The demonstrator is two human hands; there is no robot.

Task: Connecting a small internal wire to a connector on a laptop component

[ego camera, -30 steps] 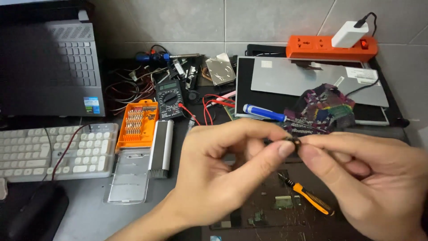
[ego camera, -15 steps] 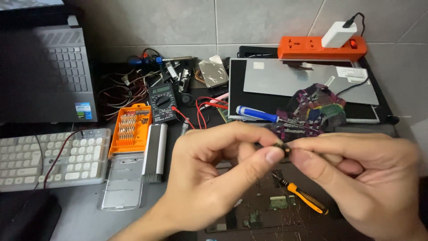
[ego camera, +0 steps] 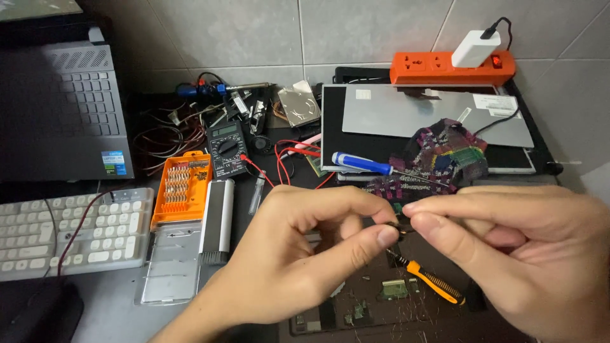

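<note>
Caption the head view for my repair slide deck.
Both hands, left hand and right hand, pinch a tiny dark part above a cluttered bench.

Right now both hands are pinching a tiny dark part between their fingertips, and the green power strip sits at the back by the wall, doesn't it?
Nearly. The head view shows the left hand and right hand pinching the tiny dark part, but the power strip at the back by the wall is orange, not green.
</note>
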